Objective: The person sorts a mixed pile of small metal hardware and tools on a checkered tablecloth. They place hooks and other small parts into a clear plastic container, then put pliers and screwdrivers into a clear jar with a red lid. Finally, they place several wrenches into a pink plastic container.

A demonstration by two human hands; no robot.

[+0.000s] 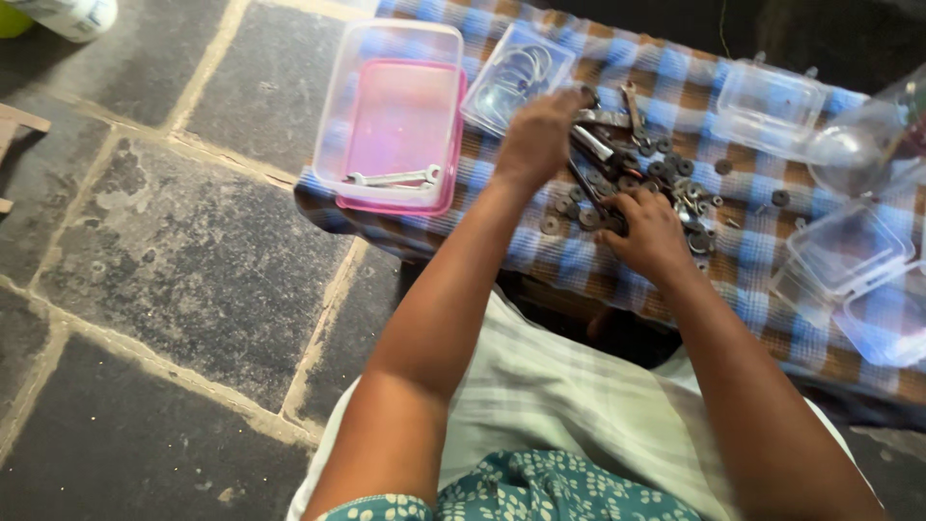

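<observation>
Across the upper half of the frame, the checked cloth point(617, 280) is lying over dark stone floor point(145, 289), its near edge running left to lower right; I'm seeing open floor at left. At upper centre the pink-lidded clear box point(391, 116) is holding one spanner point(395, 178), its long axis lying left-right. My left hand point(540, 135) is closing on spanners in the metal pile point(637, 174), their shafts slanting toward lower right. My right hand point(651, 232) is curling over washers; its grip I cannot tell.
</observation>
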